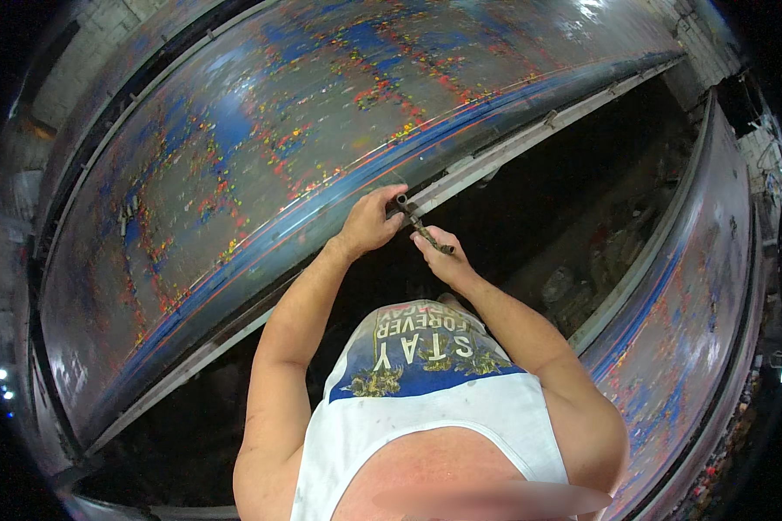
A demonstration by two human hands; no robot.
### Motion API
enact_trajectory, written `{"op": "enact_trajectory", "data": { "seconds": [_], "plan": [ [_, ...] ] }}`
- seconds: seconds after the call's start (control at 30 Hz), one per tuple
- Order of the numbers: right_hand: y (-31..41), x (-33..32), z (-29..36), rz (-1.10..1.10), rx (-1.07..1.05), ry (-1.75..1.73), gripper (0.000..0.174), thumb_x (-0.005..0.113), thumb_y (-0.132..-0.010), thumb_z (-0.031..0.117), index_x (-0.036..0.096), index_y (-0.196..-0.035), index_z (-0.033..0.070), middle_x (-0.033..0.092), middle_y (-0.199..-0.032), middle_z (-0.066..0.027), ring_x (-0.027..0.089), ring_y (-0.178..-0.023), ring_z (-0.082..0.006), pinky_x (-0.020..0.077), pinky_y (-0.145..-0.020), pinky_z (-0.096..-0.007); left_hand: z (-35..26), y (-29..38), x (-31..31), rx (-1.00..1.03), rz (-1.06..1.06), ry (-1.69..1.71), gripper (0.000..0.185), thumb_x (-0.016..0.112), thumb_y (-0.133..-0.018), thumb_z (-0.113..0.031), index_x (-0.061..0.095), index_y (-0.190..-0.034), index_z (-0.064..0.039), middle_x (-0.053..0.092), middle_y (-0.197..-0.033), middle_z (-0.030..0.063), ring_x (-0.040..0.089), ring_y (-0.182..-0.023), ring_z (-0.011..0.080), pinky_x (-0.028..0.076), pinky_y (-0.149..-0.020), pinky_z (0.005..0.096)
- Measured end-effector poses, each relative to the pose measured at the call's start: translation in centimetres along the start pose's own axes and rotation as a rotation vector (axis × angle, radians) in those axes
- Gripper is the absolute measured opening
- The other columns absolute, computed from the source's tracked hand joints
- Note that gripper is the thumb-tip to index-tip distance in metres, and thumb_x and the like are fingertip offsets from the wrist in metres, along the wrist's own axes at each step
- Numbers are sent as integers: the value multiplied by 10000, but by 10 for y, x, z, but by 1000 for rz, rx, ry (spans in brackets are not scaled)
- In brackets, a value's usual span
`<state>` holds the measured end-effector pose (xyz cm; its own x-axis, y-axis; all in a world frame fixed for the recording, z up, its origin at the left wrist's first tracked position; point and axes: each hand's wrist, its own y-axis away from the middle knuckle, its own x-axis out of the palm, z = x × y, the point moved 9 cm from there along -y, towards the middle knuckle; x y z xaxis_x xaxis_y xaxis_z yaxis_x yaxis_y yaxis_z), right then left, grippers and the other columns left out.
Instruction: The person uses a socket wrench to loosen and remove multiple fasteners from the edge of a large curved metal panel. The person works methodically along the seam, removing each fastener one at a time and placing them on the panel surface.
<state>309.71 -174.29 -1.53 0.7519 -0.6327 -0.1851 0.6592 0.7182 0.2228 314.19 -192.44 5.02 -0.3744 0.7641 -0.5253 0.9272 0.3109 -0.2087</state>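
Observation:
My left hand (373, 220) is at the near edge of a long, paint-spotted table (326, 111), its fingers and thumb curled round the upper end of a short metal tool (417, 223). The tool has a hollow round end and looks like a socket wrench. Its lower end lies in my right hand (444, 258), with the tip showing past the fingers. Both hands are at the metal rail (459, 179) along the table's side. Whether the tool touches the rail is hidden by my left hand.
Dried red, yellow and blue paint covers the tabletop. Small clamp-like fittings, one a rail stop (550, 119), sit along the rail. A second paint-marked table (684, 286) stands on the right, across a dark aisle (560, 195) with indistinct objects on the floor. A block wall (700, 39) rises beyond.

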Motion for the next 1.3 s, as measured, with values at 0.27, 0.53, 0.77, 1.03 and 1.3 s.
{"op": "enact_trajectory", "data": {
  "seconds": [0.27, 0.53, 0.77, 1.03, 1.3],
  "plan": [
    [1, 10, -23, 179, 377, -606, 268, 624, -1140, 333, 670, -1212, 79, 405, -664, 87, 356, -497, -35, 299, -443, -237, 7, -7, 13, -20, 87, -95, 496, 682, -846, -26, 731, -1339, -45, 770, -1206, 236, 743, -1117, 410, 574, -977, 462],
    [-2, 17, -32, 425, 492, -977, 283, 563, -1163, 314, 637, -1267, 61, 354, -628, 73, 326, -479, -53, 311, -438, -246, 4, -8, 12, -197, 107, -102, 495, 667, -817, -10, 754, -1301, -65, 771, -1178, 212, 737, -1071, 404, 584, -897, 465],
    [0, 19, -31, 433, 525, -1017, 273, 546, -1166, 302, 617, -1280, 63, 338, -621, 72, 307, -483, -54, 293, -444, -247, 4, -11, 11, -124, 83, -97, 515, 661, -806, 2, 767, -1306, -68, 781, -1166, 196, 749, -982, 356, 586, -805, 416],
    [4, 27, -31, 423, 558, -1175, 314, 516, -1178, 356, 625, -1278, 78, 327, -624, 67, 312, -492, -71, 315, -459, -270, 3, -12, 8, -160, 118, -28, 375, 793, -914, -218, 783, -1254, -62, 761, -1076, 196, 728, -914, 396, 578, -805, 461],
    [-10, -9, 31, -64, -470, 511, 235, 691, -1079, 286, 622, -1157, 75, 631, -668, -77, 659, -568, -266, 501, -513, -418, 5, -10, 7, -103, 116, -7, 351, 797, -971, -275, 786, -1245, -55, 764, -1073, 189, 731, -910, 391, 573, -783, 460]
  ]
}}
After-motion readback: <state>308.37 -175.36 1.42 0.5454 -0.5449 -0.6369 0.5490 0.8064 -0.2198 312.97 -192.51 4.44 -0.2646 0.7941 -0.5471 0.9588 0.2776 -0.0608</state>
